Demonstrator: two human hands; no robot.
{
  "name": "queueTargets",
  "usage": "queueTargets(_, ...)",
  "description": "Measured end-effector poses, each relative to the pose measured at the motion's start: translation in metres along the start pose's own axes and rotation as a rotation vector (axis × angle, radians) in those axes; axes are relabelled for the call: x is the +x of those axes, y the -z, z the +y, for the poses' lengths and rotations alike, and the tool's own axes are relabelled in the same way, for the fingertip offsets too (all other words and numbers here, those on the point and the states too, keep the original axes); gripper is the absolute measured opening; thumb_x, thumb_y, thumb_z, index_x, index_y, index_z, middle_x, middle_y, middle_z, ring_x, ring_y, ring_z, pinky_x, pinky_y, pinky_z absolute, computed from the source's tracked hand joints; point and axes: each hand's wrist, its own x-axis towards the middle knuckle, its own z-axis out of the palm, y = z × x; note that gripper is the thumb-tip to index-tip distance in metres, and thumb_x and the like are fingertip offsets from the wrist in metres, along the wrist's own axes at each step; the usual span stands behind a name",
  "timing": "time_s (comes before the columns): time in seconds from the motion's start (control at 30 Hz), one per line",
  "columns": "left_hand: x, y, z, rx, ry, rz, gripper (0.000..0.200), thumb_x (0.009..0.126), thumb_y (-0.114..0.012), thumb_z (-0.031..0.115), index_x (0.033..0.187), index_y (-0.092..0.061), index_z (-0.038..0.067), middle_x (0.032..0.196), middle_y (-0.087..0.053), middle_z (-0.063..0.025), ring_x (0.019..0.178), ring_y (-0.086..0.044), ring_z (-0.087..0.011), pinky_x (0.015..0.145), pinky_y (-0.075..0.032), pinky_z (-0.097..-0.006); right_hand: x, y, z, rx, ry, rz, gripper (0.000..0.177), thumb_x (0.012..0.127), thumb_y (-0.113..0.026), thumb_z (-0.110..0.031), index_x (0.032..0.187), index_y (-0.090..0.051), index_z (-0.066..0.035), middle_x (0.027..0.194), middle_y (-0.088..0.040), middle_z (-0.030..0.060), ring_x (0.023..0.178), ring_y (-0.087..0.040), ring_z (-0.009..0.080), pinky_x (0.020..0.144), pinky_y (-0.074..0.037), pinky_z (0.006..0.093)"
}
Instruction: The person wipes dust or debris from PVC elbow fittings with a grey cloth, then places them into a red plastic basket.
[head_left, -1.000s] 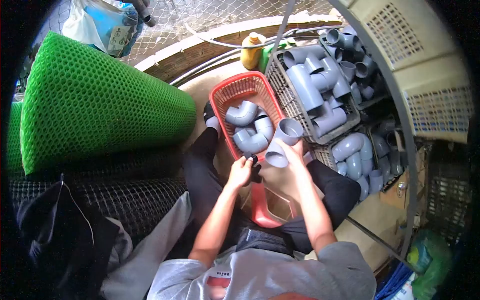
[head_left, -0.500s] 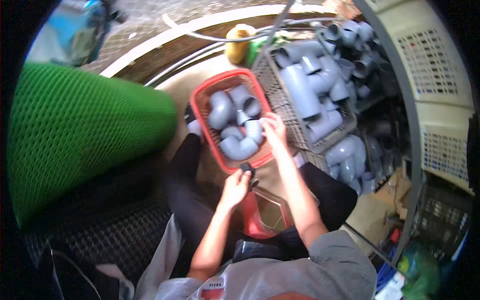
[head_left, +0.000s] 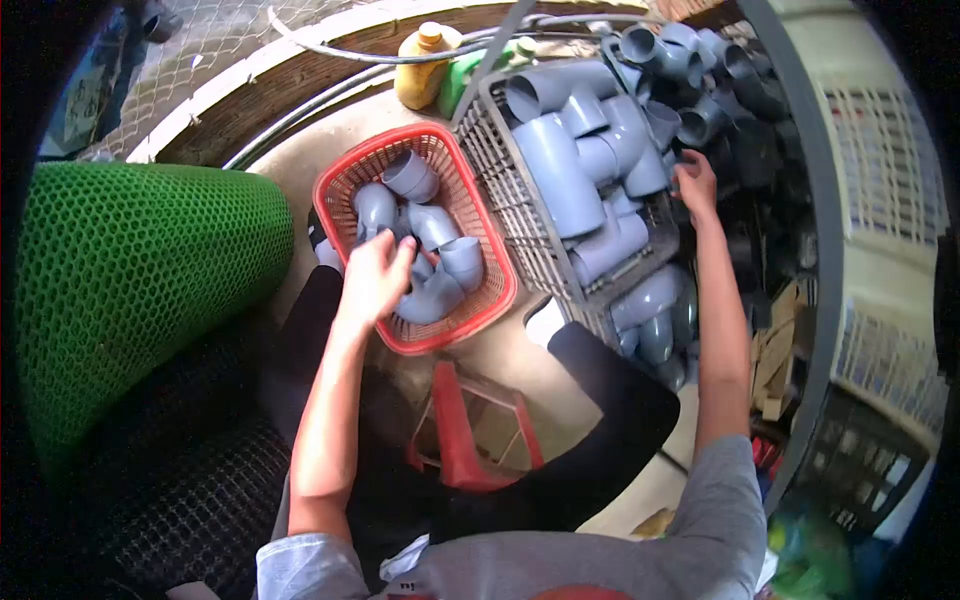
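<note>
My left hand (head_left: 375, 280) reaches down into a red plastic basket (head_left: 497, 240), its fingers bent over the grey pipe fittings. Something dark shows at its fingertips; what it is I cannot make out. Around it in the basket lie a pipe elbow (head_left: 433, 226), a short grey fitting (head_left: 411, 176) and a curved fitting (head_left: 430, 298). My right hand (head_left: 697, 188) is stretched out at the right side of a grey crate (head_left: 520, 215), fingers apart and slightly curled, beside the fittings there. No held thing shows in it.
Grey pipe tees (head_left: 560, 175) and other fittings fill the crate. More fittings (head_left: 700, 60) are piled behind. A roll of green mesh (head_left: 150, 290) stands left. A red stool (head_left: 465, 430) is between my legs, and a yellow bottle (head_left: 425, 70) stands beyond the basket.
My right hand has left the basket's edge and moved right, past the crate. My left hand, which held a small black thing at the basket's near rim, has gone in over the fittings.
</note>
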Motion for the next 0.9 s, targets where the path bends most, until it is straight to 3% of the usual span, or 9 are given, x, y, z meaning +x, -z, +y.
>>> queueTargets(0.07,0.000,-0.003,0.004,0.275,-0.075,-0.070,0.032,0.098,-0.062,0.029,0.087,-0.059,-0.001,0.083,-0.064,-0.0266,0.085,-0.064,-0.0479,0.073,-0.050,-0.0524,0.071,-0.009,0.040,-0.171,0.077,-0.035,0.055,0.084,-0.067,-0.010,0.139,-0.058,-0.008,0.096,-0.072,0.0097,0.085,-0.070,0.0224,0.082,-0.058,0.0397)
queueTargets(0.17,0.002,-0.003,0.011,0.129,-0.128,-0.226,0.034,0.098,-0.061,0.029,0.085,-0.057,-0.001,0.086,-0.064,-0.0256,0.089,-0.064,-0.0474,0.077,-0.050,-0.0541,0.133,-0.027,0.051,-0.356,0.088,-0.090,0.068,0.078,-0.067,-0.009,0.145,-0.056,-0.016,0.098,-0.072,0.0150,0.091,-0.071,0.0276,0.090,-0.053,0.0440)
queueTargets(0.23,0.002,0.000,0.009,0.243,-0.081,-0.252,0.033,0.098,-0.061,0.029,0.086,-0.057,-0.001,0.086,-0.064,-0.0256,0.090,-0.064,-0.0476,0.076,-0.050,-0.0539,0.185,-0.032,0.083,-0.598,0.260,-0.072,0.070,0.085,-0.068,-0.004,0.151,-0.048,-0.017,0.090,-0.071,0.0106,0.074,-0.069,0.0225,0.057,-0.057,0.0410)
queueTargets(0.27,0.002,0.001,0.005,0.244,-0.099,-0.250,0.032,0.098,-0.062,0.028,0.086,-0.056,-0.001,0.085,-0.063,-0.0258,0.089,-0.063,-0.0480,0.075,-0.050,-0.0536,0.175,-0.034,0.068,-0.515,0.157,-0.108,0.067,0.080,-0.073,-0.011,0.143,-0.052,-0.016,0.103,-0.073,0.0217,0.101,-0.072,0.0356,0.086,-0.054,0.0453)
queueTargets(0.37,0.006,0.009,0.002,0.254,-0.073,-0.247,0.032,0.098,-0.063,0.026,0.085,-0.055,-0.002,0.084,-0.061,-0.0259,0.088,-0.062,-0.0481,0.075,-0.049,-0.0535,0.178,-0.037,0.082,-0.626,0.211,-0.098,0.062,0.079,-0.083,-0.019,0.133,-0.052,-0.012,0.102,-0.073,0.0216,0.099,-0.072,0.0384,0.086,-0.054,0.0472)
queueTargets(0.43,0.008,0.014,0.004,0.214,-0.049,-0.225,0.031,0.097,-0.063,0.024,0.083,-0.053,-0.002,0.083,-0.060,-0.0259,0.089,-0.061,-0.0484,0.075,-0.048,-0.0535,0.156,-0.036,0.078,-0.761,0.316,0.080,0.043,0.079,-0.086,-0.027,0.102,-0.059,-0.004,0.094,-0.072,0.0206,0.089,-0.071,0.0408,0.081,-0.055,0.0483)
queueTargets(0.7,0.005,0.012,0.009,0.206,-0.073,-0.195,0.031,0.097,-0.064,0.023,0.084,-0.055,-0.003,0.082,-0.061,-0.0285,0.086,-0.062,-0.0492,0.075,-0.048,-0.0526,0.027,0.012,0.097,-0.371,0.290,0.494,0.022,0.093,-0.074,-0.016,0.093,-0.058,0.000,0.082,-0.070,0.0177,0.080,-0.069,0.0355,0.075,-0.053,0.0427)
queueTargets(0.83,-0.003,0.002,0.030,0.023,0.017,-0.248,0.028,0.101,-0.063,0.024,0.096,-0.066,-0.003,0.080,-0.068,-0.0198,0.075,-0.071,-0.0250,0.069,-0.054,-0.0396,-0.106,0.061,0.047,-0.139,0.086,0.565,0.021,0.097,-0.070,-0.013,0.092,-0.057,0.003,0.093,-0.069,0.0118,0.082,-0.069,0.0165,0.075,-0.055,0.0345)
queueTargets(0.9,-0.005,-0.026,0.007,-0.262,0.083,-0.335,0.030,0.102,-0.066,0.028,0.108,-0.071,-0.001,0.085,-0.072,-0.0068,0.077,-0.069,-0.0144,0.069,-0.054,-0.0326,-0.172,0.068,0.054,0.186,0.249,0.518,0.017,0.096,-0.071,-0.008,0.092,-0.058,0.002,0.100,-0.070,0.0118,0.084,-0.068,0.0139,0.077,-0.056,0.0326)
